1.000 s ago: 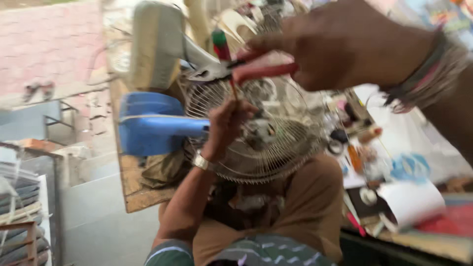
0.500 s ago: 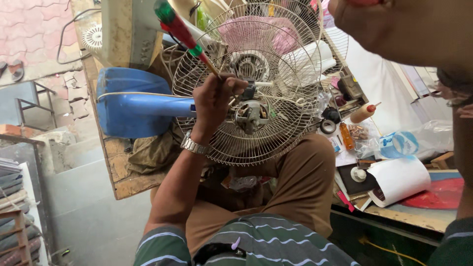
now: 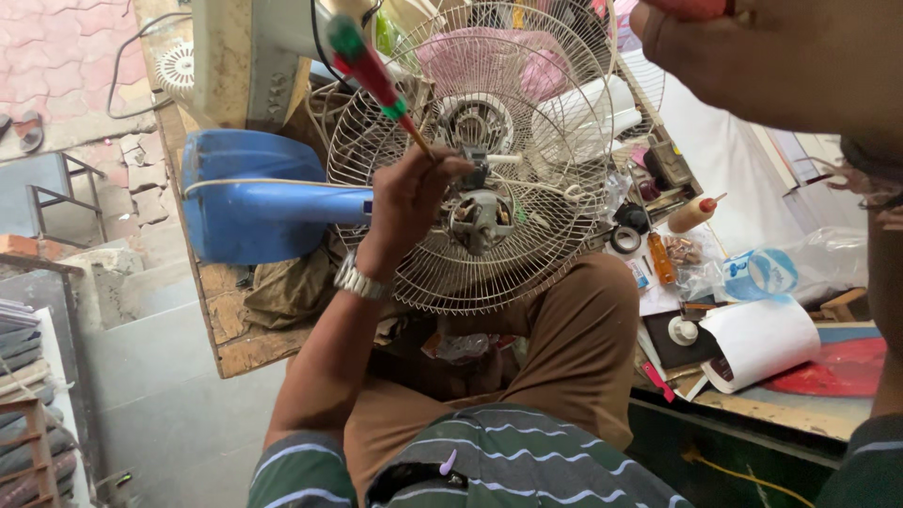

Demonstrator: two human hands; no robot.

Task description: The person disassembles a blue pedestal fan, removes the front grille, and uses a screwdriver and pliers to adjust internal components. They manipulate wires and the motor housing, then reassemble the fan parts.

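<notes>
A table fan lies across my brown-trousered knee, its white wire guard (image 3: 564, 254) facing me and its bare motor (image 3: 480, 218) showing in the middle. My left hand (image 3: 409, 202), with a metal watch on the wrist, grips the shaft of a screwdriver (image 3: 362, 56) that has a red and green handle. The tip rests at the motor's top. My right hand (image 3: 781, 66) is raised close to the camera at the top right, closed around a red-handled tool that is mostly cut off by the frame edge.
The fan's blue base (image 3: 254, 202) lies on a worn wooden board (image 3: 235, 348) at the left. A cluttered bench at the right holds a white paper roll (image 3: 762, 343), a glue bottle (image 3: 691, 214), a tape roll (image 3: 624, 240), a plastic bag (image 3: 762, 273) and a red disc (image 3: 837, 367).
My right hand has lifted away from the fan's middle to the top right corner. The left hand stays at the motor, now with the red and green screwdriver in it.
</notes>
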